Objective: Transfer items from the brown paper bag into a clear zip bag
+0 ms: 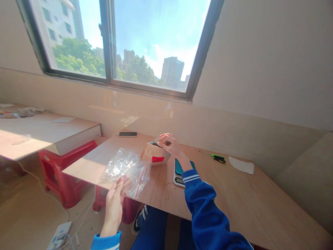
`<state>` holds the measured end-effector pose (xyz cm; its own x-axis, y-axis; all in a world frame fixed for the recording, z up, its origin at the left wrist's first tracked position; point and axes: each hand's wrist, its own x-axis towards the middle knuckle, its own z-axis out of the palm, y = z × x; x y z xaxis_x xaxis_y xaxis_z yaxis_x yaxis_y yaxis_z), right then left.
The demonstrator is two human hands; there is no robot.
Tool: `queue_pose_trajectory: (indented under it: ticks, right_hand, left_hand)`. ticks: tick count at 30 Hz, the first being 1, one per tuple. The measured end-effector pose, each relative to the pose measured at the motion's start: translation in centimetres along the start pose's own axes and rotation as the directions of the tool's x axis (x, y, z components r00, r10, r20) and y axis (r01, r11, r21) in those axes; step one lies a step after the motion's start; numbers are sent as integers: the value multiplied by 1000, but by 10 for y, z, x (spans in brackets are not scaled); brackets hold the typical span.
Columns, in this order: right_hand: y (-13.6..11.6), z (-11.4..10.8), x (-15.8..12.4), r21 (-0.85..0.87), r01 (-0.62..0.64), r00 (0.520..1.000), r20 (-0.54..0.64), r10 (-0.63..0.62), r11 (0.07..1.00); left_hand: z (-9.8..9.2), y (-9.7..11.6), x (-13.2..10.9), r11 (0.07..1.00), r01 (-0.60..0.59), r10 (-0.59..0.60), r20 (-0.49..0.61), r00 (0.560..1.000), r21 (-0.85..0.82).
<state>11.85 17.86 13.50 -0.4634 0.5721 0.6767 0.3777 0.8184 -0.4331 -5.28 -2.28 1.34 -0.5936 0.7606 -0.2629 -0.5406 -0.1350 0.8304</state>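
Note:
My left hand (116, 199) is at the table's front edge, thumb and fingers closed on a clear zip bag (142, 178) with a red seal line. More crumpled clear plastic (122, 161) lies on the table just behind it. My right hand (171, 145) is over the opening of a tan box or paper bag (151, 152) with a red patch on its front. Its fingers are bent together at the rim, near something dark and brownish inside; what they grip is hidden. Beneath my right forearm sits a kitchen scale (178, 170) with a teal top and small display.
A phone (128, 134) lies at the table's back left. To the right are a green-and-black screwdriver (218, 158) and a white paper piece (241, 165). Red stools (63, 177) stand at left, beside another table (65, 130). A power strip (59, 236) and cables are on the floor.

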Motion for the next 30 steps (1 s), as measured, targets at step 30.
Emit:
queue_pose_trajectory:
  ticks: [30]
  right_hand:
    - [-70,54,-101,620,-495,854,218,472,609]
  left_hand:
    - [27,-9,-30,988,-28,73,294,953,-155]
